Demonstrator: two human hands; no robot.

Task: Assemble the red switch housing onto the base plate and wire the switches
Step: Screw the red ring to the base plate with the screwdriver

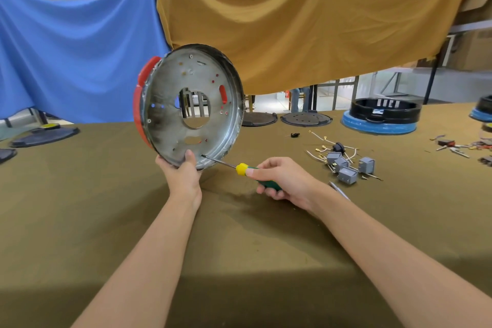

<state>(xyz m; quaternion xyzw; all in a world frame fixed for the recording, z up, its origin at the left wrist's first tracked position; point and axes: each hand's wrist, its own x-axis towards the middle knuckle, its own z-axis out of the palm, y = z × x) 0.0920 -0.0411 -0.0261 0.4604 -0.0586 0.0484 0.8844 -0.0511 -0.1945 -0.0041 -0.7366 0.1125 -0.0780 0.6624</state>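
1. The left hand (183,176) holds the base plate (190,106) up on edge above the table (80,208), gripping its lowest rim: the thumb lies on the inner face toward the camera, and the other fingers curl behind, out of sight. Tilted this way, the plate's hollow side and its screw holes face the person, which likely serves to line up a fastening point.
2. The red switch housing (141,104) sits against the far side of the plate, showing as a red band around its left edge and through a slot to the right of the central opening. It lies well above the gripping fingers, not touched by them.
3. The right hand (282,178) is wrapped around the screwdriver (241,168) handle, its shaft pointing left so the tip rests just inside the plate's lower rim, just right of the left thumb.
4. The grey switches (346,168) and loose wires (319,141) lie on the table to the right, apart from both hands; the wiring appears not yet begun.
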